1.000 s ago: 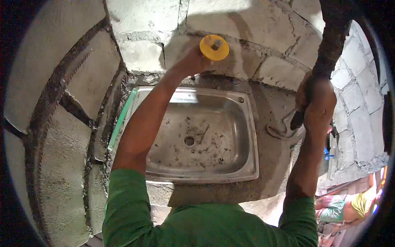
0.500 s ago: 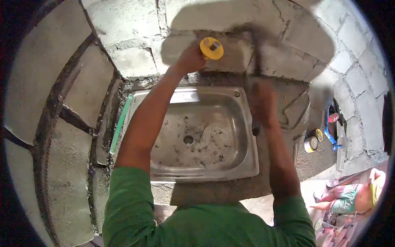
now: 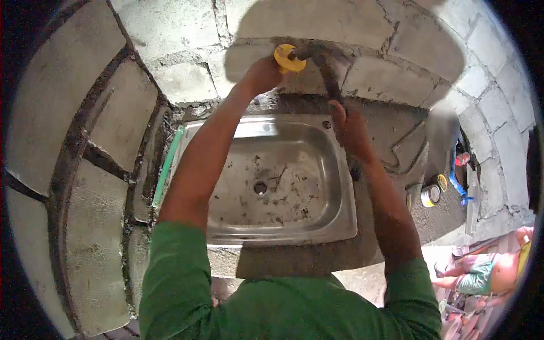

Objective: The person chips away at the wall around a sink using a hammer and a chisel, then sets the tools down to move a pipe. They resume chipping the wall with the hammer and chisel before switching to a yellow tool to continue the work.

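Observation:
My left hand (image 3: 264, 76) is closed around a tool with a round yellow guard (image 3: 290, 58), held above the back edge of the steel sink (image 3: 272, 237). The lower part of that tool is hidden by the hand. In my right hand (image 3: 352, 131) is the dark handle of a hammer (image 3: 327, 71). The hammer's head touches or nearly touches the tool's end at the yellow guard. Dark debris lies scattered in the sink basin around the drain hole (image 3: 260, 187).
A green strip (image 3: 168, 166) lies along the sink's left rim. To the right are a bent metal rod (image 3: 399, 164), an open can (image 3: 430, 195) and a blue tool (image 3: 455, 180). Block walls (image 3: 391, 79) rise behind and left. Another person (image 3: 498, 272) is at the lower right.
The hammer, blurred before, has swung left to the yellow-guarded tool, with my right hand moving slightly left. My left hand stays almost where it was.

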The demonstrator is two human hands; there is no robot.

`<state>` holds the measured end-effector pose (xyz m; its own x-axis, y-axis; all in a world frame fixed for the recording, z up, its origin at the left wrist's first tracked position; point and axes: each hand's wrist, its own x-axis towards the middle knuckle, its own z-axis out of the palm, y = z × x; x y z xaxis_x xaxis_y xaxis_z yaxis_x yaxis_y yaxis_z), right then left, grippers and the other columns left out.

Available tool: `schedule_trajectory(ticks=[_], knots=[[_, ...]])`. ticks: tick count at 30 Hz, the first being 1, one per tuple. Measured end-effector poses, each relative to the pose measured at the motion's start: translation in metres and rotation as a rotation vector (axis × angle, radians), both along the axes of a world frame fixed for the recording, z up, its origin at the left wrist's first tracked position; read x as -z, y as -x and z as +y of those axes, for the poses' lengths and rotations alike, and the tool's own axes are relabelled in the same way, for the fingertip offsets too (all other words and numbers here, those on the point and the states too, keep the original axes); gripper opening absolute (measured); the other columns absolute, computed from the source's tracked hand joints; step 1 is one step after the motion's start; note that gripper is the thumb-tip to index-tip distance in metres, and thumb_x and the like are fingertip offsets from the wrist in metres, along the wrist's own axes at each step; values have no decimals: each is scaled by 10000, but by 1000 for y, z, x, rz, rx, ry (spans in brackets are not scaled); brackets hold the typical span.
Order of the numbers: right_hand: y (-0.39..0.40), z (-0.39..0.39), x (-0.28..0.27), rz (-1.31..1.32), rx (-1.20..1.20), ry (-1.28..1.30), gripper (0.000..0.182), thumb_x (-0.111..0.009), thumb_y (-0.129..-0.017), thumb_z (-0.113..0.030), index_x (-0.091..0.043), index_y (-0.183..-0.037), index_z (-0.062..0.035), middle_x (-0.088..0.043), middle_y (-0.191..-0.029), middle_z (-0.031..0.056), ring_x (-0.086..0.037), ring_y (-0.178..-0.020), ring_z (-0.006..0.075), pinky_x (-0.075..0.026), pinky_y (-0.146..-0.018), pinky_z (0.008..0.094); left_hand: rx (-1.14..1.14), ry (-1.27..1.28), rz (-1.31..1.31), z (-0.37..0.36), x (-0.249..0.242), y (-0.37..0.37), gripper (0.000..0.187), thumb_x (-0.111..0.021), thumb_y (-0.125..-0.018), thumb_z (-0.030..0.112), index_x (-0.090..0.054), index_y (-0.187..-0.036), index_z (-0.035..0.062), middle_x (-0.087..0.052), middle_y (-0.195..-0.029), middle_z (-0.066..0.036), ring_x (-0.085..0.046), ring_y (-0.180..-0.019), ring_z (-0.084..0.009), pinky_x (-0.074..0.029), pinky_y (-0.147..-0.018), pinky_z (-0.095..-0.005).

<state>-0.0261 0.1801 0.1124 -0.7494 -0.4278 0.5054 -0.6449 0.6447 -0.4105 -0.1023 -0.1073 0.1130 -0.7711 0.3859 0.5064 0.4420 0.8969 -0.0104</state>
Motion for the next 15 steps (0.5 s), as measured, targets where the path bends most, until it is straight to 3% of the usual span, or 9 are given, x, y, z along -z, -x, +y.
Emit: schedule_trajectory(ticks=[3, 5, 6, 7, 8, 12, 13, 14, 15], knots=[[3, 22, -9, 264, 105, -152, 315, -552, -854, -112, -544, -1169, -111, -611, -909, 204, -592, -883, 383, -479, -742, 467, -38, -201, 93, -4, 11, 10, 243, -516, -825, 191, -618, -1000, 57, -653, -920, -188, -626, -871, -362, -510, -798, -455], [-28, 42, -79, -126, 55, 244, 279, -517, -903, -234, -560, -1148, -107, -606, -850, 206, -595, -807, 369, -469, -673, 462, -22, 50, 111, -11, 4, 12, 238, -521, -825, 183, -622, -987, 41, -651, -911, -194, -622, -876, -363, -506, -801, -462], [-28, 56, -97, 135, 249, 186, 359, -445, -940, -370, -575, -1072, -62, -622, -836, 191, -604, -758, 350, -468, -616, 435, -26, 46, 102, -12, 5, 9, 238, -521, -825, 183, -622, -987, 41, -651, -911, -194, -622, -876, -363, -506, -801, -462], [-58, 54, -153, -416, 224, 432, 445, -373, -955, -432, -579, -1002, -40, -633, -845, 155, -615, -738, 321, -475, -613, 414, -25, 71, 68, -11, 6, 6, 239, -535, -821, 174, -605, -998, 30, -642, -947, -197, -618, -895, -369, -507, -817, -458], [-58, 48, -152, -415, 224, 433, 445, -373, -955, -432, -579, -1002, -40, -633, -845, 155, -615, -738, 321, -475, -613, 414, -23, 99, 47, -11, 3, 6, 244, -550, -817, 165, -588, -1009, 18, -634, -984, -200, -614, -914, -374, -508, -834, -455], [-48, 30, -124, 508, 570, 300, 372, -433, -953, -386, -546, -913, -34, -591, -788, 25, -589, -656, 219, -484, -562, 327, 13, -23, 89, -9, 3, 4, 229, -539, -813, 193, -626, -953, 34, -649, -931, -194, -612, -907, -354, -492, -827, -453], [15, 45, -39, 500, 129, 403, 313, -527, -904, -313, -535, -1038, -30, -617, -830, 87, -597, -717, 289, -491, -624, 375, -4, -28, 51, -9, 4, 5, 242, -554, -801, 181, -621, -978, 31, -645, -949, -195, -607, -926, -356, -490, -838, -446], [31, 40, 10, -154, -54, 542, 317, -587, -847, -214, -526, -1090, -18, -625, -890, 154, -588, -789, 359, -483, -673, 426, -19, -31, 20, -8, 3, 7, 263, -569, -788, 169, -616, -1004, 28, -642, -967, -197, -602, -946, -357, -487, -848, -439], [14, 24, 2, 58, -27, 11, 289, -592, -833, -180, -532, -1062, -14, -622, -892, 171, -580, -782, 375, -475, -653, 439, -14, -29, 28, -5, 10, 1, 263, -569, -788, 169, -616, -1004, 28, -642, -967, -197, -602, -946, -357, -487, -848, -439]])
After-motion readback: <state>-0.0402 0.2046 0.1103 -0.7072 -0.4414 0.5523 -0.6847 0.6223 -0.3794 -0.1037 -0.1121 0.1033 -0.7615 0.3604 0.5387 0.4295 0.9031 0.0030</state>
